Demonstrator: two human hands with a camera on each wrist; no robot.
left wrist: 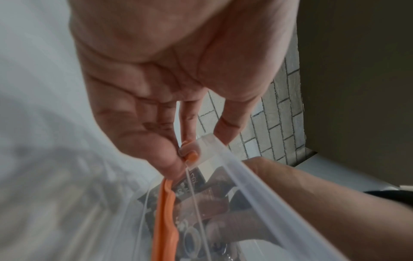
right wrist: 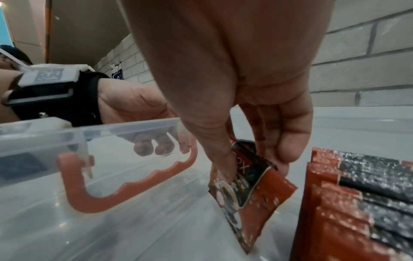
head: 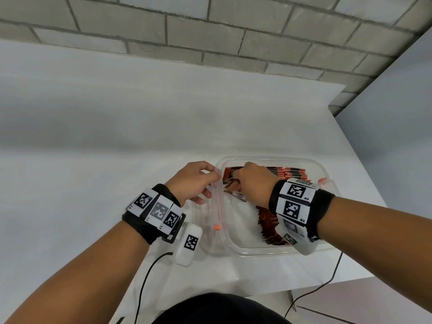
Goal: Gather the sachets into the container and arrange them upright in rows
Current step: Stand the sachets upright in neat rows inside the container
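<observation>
Right hand (right wrist: 234, 88) down inside the clear container (head: 275, 250), thumb and fingers (right wrist: 288, 144) pinched on one red and black sachet (right wrist: 250, 197), tilted, low end near the floor of the box. Just beside it, rows of sachets (right wrist: 357, 203) standing upright, packed close. Left hand (head: 194, 181) at the left wall of the box, fingers curled on the rim near the corner, by the orange handle (right wrist: 125, 192). Box resting on the white counter (head: 93, 183), near its right edge. Grey brick wall (head: 210, 31) behind.
</observation>
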